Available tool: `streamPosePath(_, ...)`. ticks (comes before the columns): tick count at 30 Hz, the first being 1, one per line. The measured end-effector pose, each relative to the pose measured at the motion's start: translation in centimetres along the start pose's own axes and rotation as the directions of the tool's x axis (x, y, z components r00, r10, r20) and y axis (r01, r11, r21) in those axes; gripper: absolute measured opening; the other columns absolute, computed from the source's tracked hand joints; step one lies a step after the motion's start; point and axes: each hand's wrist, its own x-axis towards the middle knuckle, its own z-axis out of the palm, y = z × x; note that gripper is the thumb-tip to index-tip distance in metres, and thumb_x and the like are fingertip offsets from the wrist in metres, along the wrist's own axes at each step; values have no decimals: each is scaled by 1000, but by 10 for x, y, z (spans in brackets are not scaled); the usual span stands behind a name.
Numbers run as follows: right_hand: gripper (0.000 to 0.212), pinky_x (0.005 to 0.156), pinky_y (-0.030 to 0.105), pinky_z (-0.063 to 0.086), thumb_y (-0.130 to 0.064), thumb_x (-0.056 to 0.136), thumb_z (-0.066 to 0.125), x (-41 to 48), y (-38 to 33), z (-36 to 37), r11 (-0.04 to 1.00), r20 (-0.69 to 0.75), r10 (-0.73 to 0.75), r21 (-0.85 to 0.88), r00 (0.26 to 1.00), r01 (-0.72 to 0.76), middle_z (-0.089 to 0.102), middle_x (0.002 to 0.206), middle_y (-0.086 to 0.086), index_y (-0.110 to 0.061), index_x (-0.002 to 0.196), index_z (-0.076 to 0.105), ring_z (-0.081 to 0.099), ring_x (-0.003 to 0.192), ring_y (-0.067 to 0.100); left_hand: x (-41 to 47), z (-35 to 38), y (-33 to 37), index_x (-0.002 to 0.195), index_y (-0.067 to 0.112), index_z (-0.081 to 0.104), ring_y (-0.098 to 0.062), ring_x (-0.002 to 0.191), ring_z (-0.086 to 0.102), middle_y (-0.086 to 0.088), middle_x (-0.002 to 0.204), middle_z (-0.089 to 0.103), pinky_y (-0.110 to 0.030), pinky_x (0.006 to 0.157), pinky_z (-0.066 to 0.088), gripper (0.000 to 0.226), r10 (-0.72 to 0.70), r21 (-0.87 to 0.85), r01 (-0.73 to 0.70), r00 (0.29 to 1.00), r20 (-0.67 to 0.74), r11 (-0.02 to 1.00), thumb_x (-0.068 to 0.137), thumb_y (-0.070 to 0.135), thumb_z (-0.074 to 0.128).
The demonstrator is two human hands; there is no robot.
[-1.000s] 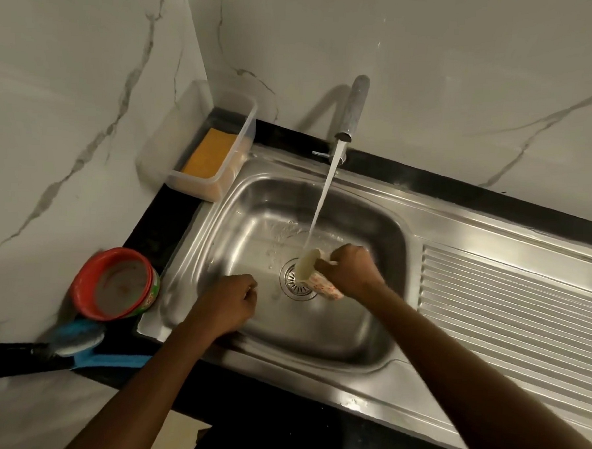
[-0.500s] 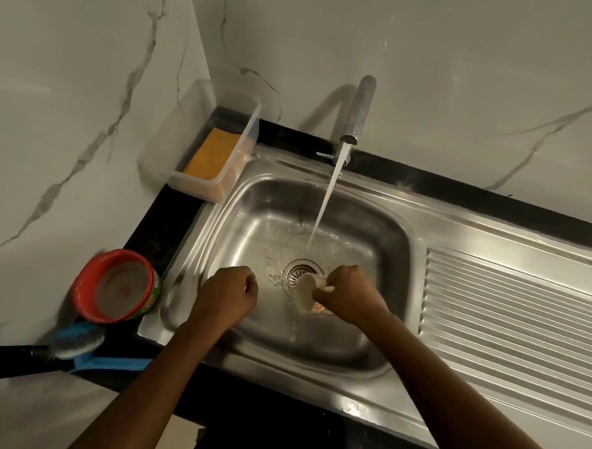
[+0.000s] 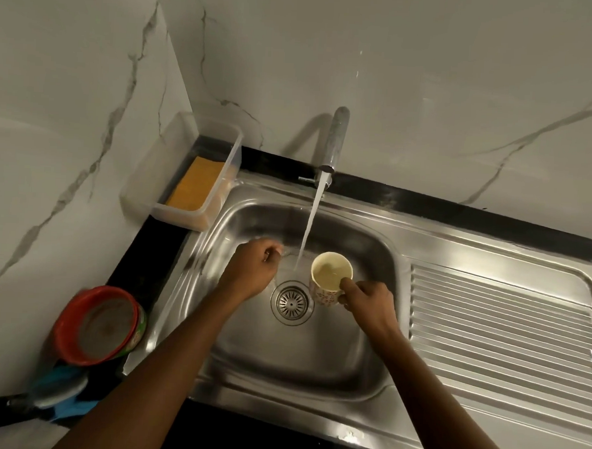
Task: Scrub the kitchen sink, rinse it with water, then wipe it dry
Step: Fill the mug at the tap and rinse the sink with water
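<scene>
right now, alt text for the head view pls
The right hand holds a cup in a steel sink, just right of water running from the tap. The left hand, curled, is left of the water.

Sink (image 3: 423, 248): brushed steel, glossy. Tap (image 3: 337, 137): polished metal. Container (image 3: 187, 170): translucent plastic. Wall (image 3: 398, 75): smooth veined marble. Cup (image 3: 325, 292): glazed ceramic.

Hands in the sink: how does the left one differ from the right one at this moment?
The left hand is curled with nothing visible in it; the right hand grips a patterned cup, mouth up. The left hand lies left of the water stream, the right hand to its right. Both reach into the sink basin, near the drain.
</scene>
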Motion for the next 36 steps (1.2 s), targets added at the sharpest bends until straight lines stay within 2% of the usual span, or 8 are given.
streamPosePath(5, 37, 76, 46, 63, -37, 93, 63, -5, -6, 1, 997, -33, -5, 74, 999, 7, 74, 65, -2, -16, 66, 77, 73, 68, 18, 49, -3, 26, 140, 18, 61, -14, 125, 62, -2, 137, 66, -27, 106, 46, 34, 34, -195, -31, 999, 14, 980, 107, 20, 55)
streamPosePath(7, 36, 78, 46, 63, -39, 92, 63, -5, -8, 3, 995, -39, 5, 98, 999, -1, 75, 66, -5, -18, 68, 78, 73, 69, 15, 67, -4, 38, 138, 23, 60, -14, 125, 58, -3, 135, 63, -37, 114, 45, 32, -20, -346, 32, 999, 38, 938, 107, 18, 54)
streamPosePath(10, 35, 80, 48, 64, -45, 89, 63, -7, -10, 5, 991, -42, 23, 136, 999, -17, 76, 68, -7, -21, 69, 79, 74, 71, 15, 89, -3, 56, 153, 15, 45, -23, 140, 51, -10, 151, 53, -42, 120, 40, 46, -153, -674, 221, 975, 161, 704, 107, 13, 50)
streamPosePath(13, 35, 80, 48, 64, -44, 89, 63, -10, -13, 8, 987, -47, 38, 160, 998, -30, 76, 69, -7, -19, 69, 79, 74, 71, 14, 110, -1, 67, 157, 8, 37, -28, 144, 48, -15, 153, 52, -42, 122, 36, 51, -213, -824, 305, 950, 228, 478, 107, 7, 49)
streamPosePath(17, 34, 82, 47, 63, -39, 90, 63, -15, -17, 8, 981, -63, 52, 189, 997, -39, 76, 68, -5, -18, 68, 79, 74, 71, 15, 119, 5, 69, 155, 6, 41, -28, 140, 54, -16, 145, 58, -44, 122, 38, 49, -232, -882, 302, 946, 228, 363, 106, 3, 48)
streamPosePath(22, 37, 81, 49, 63, -40, 89, 64, -21, -17, 7, 977, -83, 68, 209, 994, -50, 75, 68, -1, -14, 67, 77, 74, 72, 21, 115, 11, 63, 155, 7, 44, -24, 144, 49, -13, 155, 51, -40, 122, 38, 53, -187, -878, 212, 972, 144, 429, 103, -6, 45)
streamPosePath(27, 38, 80, 51, 63, -41, 87, 64, -25, -18, 4, 976, -106, 65, 216, 992, -41, 74, 67, 2, -12, 65, 76, 74, 74, 27, 109, 11, 71, 154, 15, 47, -18, 143, 50, -3, 157, 50, -26, 106, 48, 57, -80, -770, 143, 990, 119, 622, 102, -9, 40)
streamPosePath(36, 43, 76, 51, 62, -51, 78, 59, -31, -22, -8, 975, -101, 43, 221, 994, -20, 74, 65, 1, -14, 63, 76, 73, 72, 25, 98, 6, 81, 161, 26, 34, -18, 152, 32, 6, 167, 33, -42, 125, 31, 65, 93, -492, 14, 977, 192, 871, 105, -4, 38)
